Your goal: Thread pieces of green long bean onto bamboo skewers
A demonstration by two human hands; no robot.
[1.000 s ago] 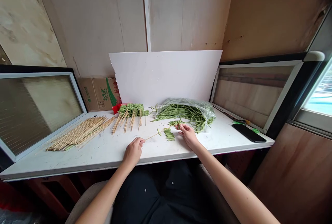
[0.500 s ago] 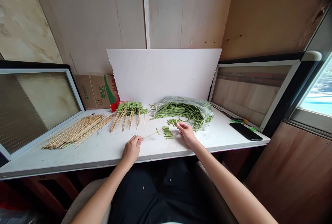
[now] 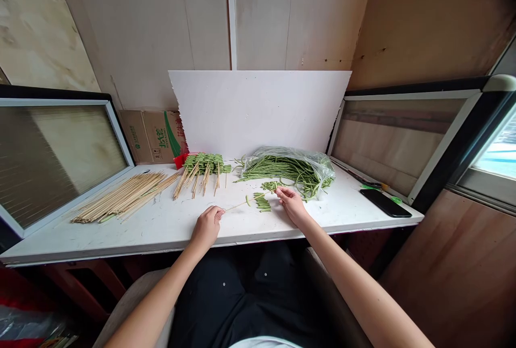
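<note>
Both hands (image 3: 207, 226) (image 3: 291, 205) forward and apart

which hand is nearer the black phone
The right hand. It is to the left of the black phone, apart from it; the left hand is farther left, holding a skewer.

On the table (image 3: 161, 235), bamboo skewers (image 3: 121, 194) lie left, a cardboard box (image 3: 151, 135) behind them. Rightward come bean-loaded skewers (image 3: 205, 165), then long beans (image 3: 274, 169) in a plastic bag (image 3: 321, 158), both before a board (image 3: 260, 111). Cut bean pieces (image 3: 263, 204) lie before the bag; a smartphone (image 3: 385, 203) lies far right.
</note>
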